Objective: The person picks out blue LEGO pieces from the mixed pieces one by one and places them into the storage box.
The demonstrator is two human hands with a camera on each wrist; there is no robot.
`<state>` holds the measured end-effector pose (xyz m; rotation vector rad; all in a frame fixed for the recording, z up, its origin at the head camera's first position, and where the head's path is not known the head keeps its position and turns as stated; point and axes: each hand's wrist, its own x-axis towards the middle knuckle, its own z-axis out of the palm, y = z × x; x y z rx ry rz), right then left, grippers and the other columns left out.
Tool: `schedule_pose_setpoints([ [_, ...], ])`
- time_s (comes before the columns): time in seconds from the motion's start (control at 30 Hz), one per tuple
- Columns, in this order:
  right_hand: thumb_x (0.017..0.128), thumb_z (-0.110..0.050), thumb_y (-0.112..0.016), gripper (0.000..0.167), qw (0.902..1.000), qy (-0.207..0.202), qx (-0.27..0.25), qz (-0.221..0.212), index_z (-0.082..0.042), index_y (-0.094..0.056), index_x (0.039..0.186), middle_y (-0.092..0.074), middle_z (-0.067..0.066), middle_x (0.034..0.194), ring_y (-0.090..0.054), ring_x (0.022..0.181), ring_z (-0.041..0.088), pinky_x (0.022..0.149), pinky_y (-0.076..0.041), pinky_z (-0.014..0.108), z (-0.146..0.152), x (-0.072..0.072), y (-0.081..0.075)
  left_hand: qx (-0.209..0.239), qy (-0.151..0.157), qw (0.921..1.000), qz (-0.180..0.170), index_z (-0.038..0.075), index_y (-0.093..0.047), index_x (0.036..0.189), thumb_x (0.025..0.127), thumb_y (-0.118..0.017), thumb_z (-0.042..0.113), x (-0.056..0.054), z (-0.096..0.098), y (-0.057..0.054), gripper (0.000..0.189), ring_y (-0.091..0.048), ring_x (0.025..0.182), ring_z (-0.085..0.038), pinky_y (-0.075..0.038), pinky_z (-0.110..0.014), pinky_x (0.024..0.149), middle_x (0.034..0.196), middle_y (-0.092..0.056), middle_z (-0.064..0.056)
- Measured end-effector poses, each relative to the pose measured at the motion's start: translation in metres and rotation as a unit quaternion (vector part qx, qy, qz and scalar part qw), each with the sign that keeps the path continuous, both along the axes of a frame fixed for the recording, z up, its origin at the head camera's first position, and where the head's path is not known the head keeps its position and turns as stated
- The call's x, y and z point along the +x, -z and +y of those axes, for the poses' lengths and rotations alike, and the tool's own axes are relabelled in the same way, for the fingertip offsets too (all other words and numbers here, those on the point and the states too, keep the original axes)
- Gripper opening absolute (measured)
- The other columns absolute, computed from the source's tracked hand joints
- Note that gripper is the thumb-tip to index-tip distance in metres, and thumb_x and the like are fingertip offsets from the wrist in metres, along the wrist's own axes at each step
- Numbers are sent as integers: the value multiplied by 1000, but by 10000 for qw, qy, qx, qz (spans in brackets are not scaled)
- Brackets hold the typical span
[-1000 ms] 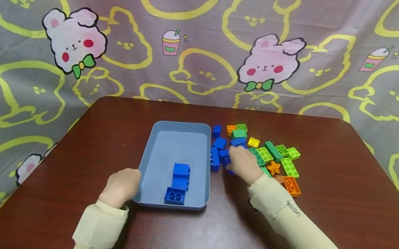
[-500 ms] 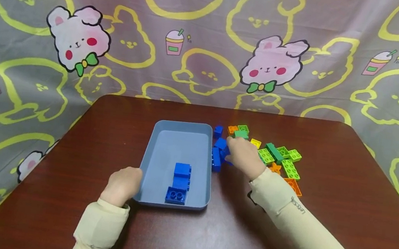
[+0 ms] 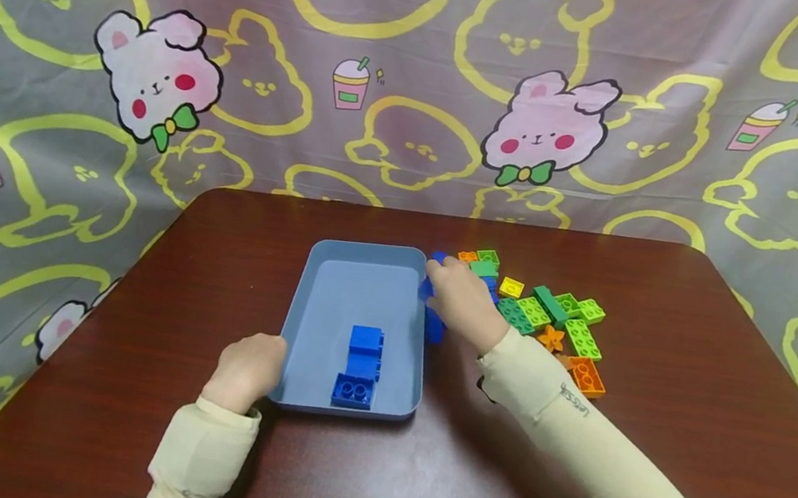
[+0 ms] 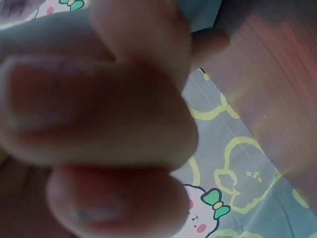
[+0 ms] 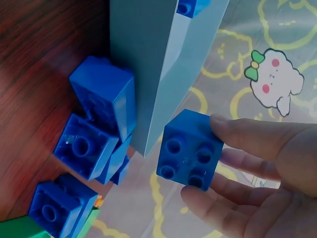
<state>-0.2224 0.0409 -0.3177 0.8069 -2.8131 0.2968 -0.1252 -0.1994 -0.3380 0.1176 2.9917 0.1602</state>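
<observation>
My left hand (image 3: 247, 368) grips the left rim of a blue-grey tray (image 3: 344, 288) near its front corner. In the left wrist view its curled fingers (image 4: 104, 114) fill much of the picture. Inside the tray, toward the front, lie blue building bricks (image 3: 366, 340), one of them turned hollow side up. My right hand (image 3: 466, 302) is by the tray's right rim. Between thumb and fingertips it pinches a blue four-stud building brick (image 5: 190, 151), plain in the right wrist view. Other blue bricks (image 5: 106, 94) lie on the table along the tray's outer wall.
Right of the tray, green bricks (image 3: 533, 310), a yellow brick (image 3: 512, 287), an orange flower piece (image 3: 550, 339) and an orange brick (image 3: 586, 377) are scattered on the brown table (image 3: 368, 481). A patterned curtain (image 3: 422, 75) hangs behind and around the table.
My right hand has moved left from the brick pile to the tray's right rim, carrying a blue brick. Green bricks it covered show again. The left hand stays on the tray.
</observation>
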Motion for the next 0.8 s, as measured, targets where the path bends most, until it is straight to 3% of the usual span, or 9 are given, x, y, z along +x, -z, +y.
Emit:
schedule_pose_setpoints([
  [0.27,73,-6,-72,33,9994,-212,162,235,5,-59,101,-58,17,87,-55,76,25,67,-49,31,-10,-1,1,23,-7,10000,-14,2,-62,70,80,-45,-6,0,0,0,21,-59,67,-31,-45,-45,53,76,-61,-16],
  [0.8,75,-11,-72,33,9970,-681,352,94,1,-60,103,-57,15,87,-54,81,24,68,-50,32,-36,-1,6,-4,-52,10000,-35,2,-62,70,80,-46,-6,0,-1,0,21,-59,65,-30,-44,-43,50,74,-61,-15],
])
